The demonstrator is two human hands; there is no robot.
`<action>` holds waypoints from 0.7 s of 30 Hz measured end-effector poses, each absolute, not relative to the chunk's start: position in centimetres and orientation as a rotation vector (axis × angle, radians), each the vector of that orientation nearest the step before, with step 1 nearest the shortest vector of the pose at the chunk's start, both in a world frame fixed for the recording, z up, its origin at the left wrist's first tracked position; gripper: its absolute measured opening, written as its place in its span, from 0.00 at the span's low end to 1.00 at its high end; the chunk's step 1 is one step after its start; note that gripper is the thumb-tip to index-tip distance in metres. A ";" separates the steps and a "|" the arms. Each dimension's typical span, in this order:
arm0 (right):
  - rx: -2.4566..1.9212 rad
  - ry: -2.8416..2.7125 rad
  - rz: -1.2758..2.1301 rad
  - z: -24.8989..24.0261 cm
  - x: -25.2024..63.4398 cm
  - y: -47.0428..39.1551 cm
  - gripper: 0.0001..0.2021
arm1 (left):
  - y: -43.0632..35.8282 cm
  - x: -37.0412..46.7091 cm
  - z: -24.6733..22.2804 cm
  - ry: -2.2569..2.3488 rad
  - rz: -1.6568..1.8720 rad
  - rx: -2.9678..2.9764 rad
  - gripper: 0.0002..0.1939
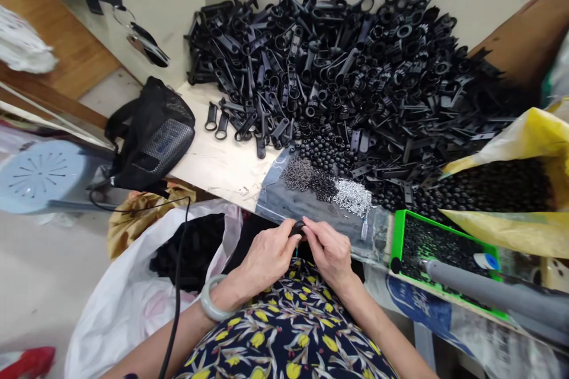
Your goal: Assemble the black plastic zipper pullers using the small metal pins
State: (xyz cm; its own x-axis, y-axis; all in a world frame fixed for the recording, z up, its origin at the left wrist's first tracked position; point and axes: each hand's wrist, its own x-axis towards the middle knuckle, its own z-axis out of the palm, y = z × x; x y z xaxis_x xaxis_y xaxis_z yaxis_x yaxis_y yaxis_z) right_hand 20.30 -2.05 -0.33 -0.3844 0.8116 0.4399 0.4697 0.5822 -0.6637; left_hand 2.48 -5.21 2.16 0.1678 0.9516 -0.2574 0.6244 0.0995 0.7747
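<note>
Close to my lap, at the table's front edge, a small black curved plastic part [297, 228] is pinched between both hands. My left hand [271, 247] grips it from the left, and my right hand [328, 247] grips it from the right with thumb and fingertips. Most of the part is covered by my fingers, so its full shape is hidden. Just beyond my hands lie a pile of silver pins [352, 196], a pile of small grey-brown screws [299, 174] and a heap of round black pieces [326, 151]. A small screwdriver [364, 228] rests on the dark mat [317, 213].
A large heap of black plastic parts [311, 65] covers the back of the table. At right stand a green tray [399, 243] of small black bits, a grey tube [471, 284] and a yellow sack [502, 237]. A black bag [155, 136] and white sack [111, 290] are at left.
</note>
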 end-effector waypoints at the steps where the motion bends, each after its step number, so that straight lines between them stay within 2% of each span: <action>1: -1.006 -2.058 0.541 -0.4 20.5 -2.0 0.16 | -5.1 2.4 2.3 1.541 0.500 1.582 0.10; 4: -0.865 -2.123 0.499 -0.2 21.3 -1.6 0.20 | -4.6 1.4 2.6 1.270 0.507 1.276 0.11; 7: -0.682 -2.132 0.548 0.3 22.4 -1.0 0.24 | -4.4 0.3 2.7 0.733 0.451 0.773 0.21; 9: -0.686 -2.083 0.624 0.5 22.8 -0.7 0.24 | -4.5 0.1 2.6 0.571 0.518 0.554 0.24; 13: -0.827 -1.968 0.925 0.6 22.6 -0.7 0.19 | -4.6 0.9 2.5 0.738 0.774 0.535 0.18; 16: -0.933 -1.892 1.124 0.4 22.2 -0.9 0.16 | -4.8 1.6 2.7 0.991 0.808 0.698 0.14; 21: -0.971 -1.867 1.196 -0.5 21.3 -0.3 0.14 | -5.0 2.1 3.4 1.099 0.777 0.706 0.17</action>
